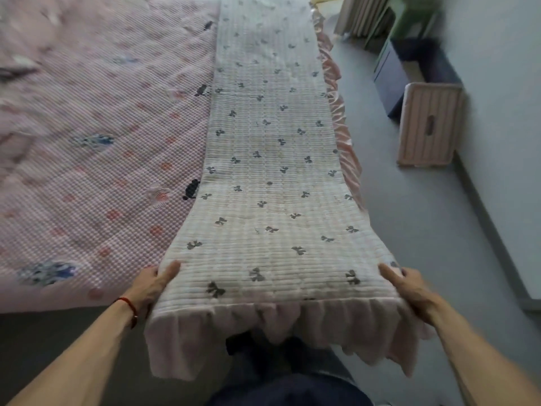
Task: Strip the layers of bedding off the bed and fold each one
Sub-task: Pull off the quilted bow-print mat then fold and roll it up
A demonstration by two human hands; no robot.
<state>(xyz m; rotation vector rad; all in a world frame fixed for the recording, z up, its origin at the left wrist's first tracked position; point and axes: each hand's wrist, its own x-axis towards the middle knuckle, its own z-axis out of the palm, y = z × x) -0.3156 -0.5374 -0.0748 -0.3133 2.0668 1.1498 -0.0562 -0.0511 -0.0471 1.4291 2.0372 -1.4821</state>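
Now both hands, left hand (152,284) and right hand (408,284), gripping folded quilt (263,171)

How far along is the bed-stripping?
Partly done: the quilted cover already lies folded into a long strip. Both hands, left and right, grip its near end, apparently for the next fold. The pink blanket is spread on the bed, not yet folded.

— What's off at my two o'clock?

— A pink plastic stool (429,124) tipped on its side on the grey floor (409,218), slot handle showing, near the white wall (503,112).

— And beyond it, at one o'clock?

— A dark box (392,80) under a green frame (409,22), and a radiator (363,16), blurred.
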